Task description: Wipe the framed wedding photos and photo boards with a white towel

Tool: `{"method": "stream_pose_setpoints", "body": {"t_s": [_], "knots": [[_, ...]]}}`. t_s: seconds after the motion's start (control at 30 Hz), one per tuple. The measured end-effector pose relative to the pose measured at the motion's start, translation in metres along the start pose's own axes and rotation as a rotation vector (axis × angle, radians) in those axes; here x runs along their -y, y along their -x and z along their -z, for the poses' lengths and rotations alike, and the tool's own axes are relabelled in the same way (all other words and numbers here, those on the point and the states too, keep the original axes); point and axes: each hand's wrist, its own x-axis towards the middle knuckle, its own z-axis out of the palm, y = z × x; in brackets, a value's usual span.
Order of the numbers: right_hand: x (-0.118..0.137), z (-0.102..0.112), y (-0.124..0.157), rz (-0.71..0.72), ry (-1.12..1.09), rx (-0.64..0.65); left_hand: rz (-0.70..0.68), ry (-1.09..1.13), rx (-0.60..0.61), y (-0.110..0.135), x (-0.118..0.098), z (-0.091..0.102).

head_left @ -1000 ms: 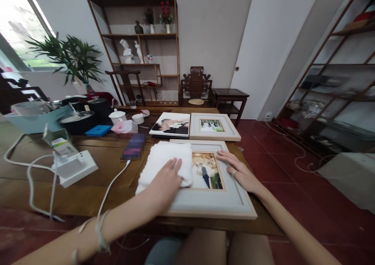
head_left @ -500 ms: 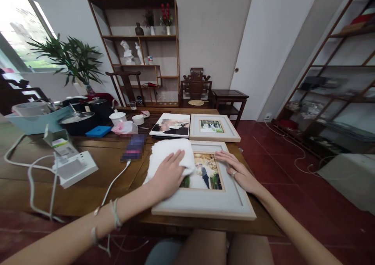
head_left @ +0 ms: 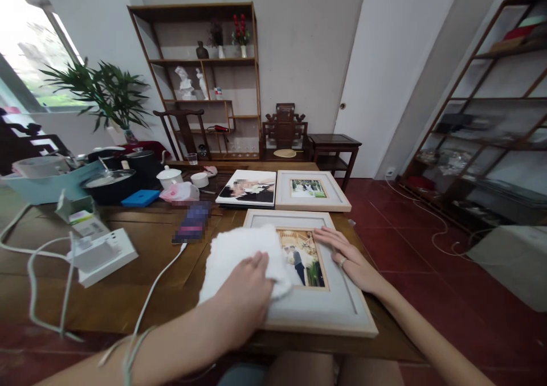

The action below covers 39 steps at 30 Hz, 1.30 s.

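Note:
A picture frame (head_left: 307, 320) with a pale wooden edge and a wide light mat lies flat near the table's front edge. Its photo (head_left: 299, 261) of a couple is partly covered on the left. Over that left side lies a white cloth (head_left: 239, 255), which my left hand (head_left: 245, 295) holds and presses down with fingers close together. My right hand (head_left: 348, 261) rests with stretched fingers on the frame's right side, beside the photo, holding nothing.
Behind are another framed photo (head_left: 314, 191) and a photo panel (head_left: 248, 188). To the left lie a phone (head_left: 192, 222) with a white cable, a white device (head_left: 106, 258), an open box (head_left: 81, 218), a blue box (head_left: 143, 197), a pot (head_left: 109, 187) and a white lidded cup (head_left: 169, 176).
My left hand has slid the white cloth down toward me over the frame, uncovering its upper left corner. My right hand stays in place on the frame.

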Motion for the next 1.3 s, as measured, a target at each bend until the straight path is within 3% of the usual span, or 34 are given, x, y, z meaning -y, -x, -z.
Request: {"method": "stream_pose_setpoints", "body": {"t_s": [0.1, 0.2, 0.43, 0.57, 0.7, 0.87, 1.0, 1.13, 1.3], "knots": [[-0.002, -0.001, 0.0, 0.002, 0.005, 0.004, -0.073, 0.097, 0.06, 0.022, -0.02, 0.007], [-0.001, 0.0, 0.001, 0.02, 0.0, 0.024, -0.029, 0.169, -0.006, 0.022, -0.017, 0.004], [0.004, 0.003, 0.0, 0.039, -0.001, 0.061, 0.089, 0.052, -0.27, -0.052, 0.05, -0.027], [0.002, 0.003, 0.0, 0.027, 0.006, 0.065, 0.079, -0.05, -0.305, -0.08, 0.071, -0.031], [-0.001, 0.001, 0.001, 0.01, 0.0, 0.054, -0.013, -0.08, -0.231, -0.061, 0.053, -0.024], [-0.001, -0.001, 0.001, -0.011, -0.006, 0.025, -0.101, 0.069, -0.076, 0.0, -0.002, -0.012], [-0.001, -0.001, 0.001, -0.007, -0.003, 0.009, -0.193, 0.178, -0.058, 0.029, -0.034, -0.009], [-0.002, -0.001, 0.001, -0.006, 0.0, 0.02, -0.119, 0.195, -0.051, 0.012, -0.03, -0.009], [-0.001, -0.001, 0.001, -0.003, -0.009, 0.018, 0.033, 0.082, -0.175, -0.048, 0.018, -0.016]]}}
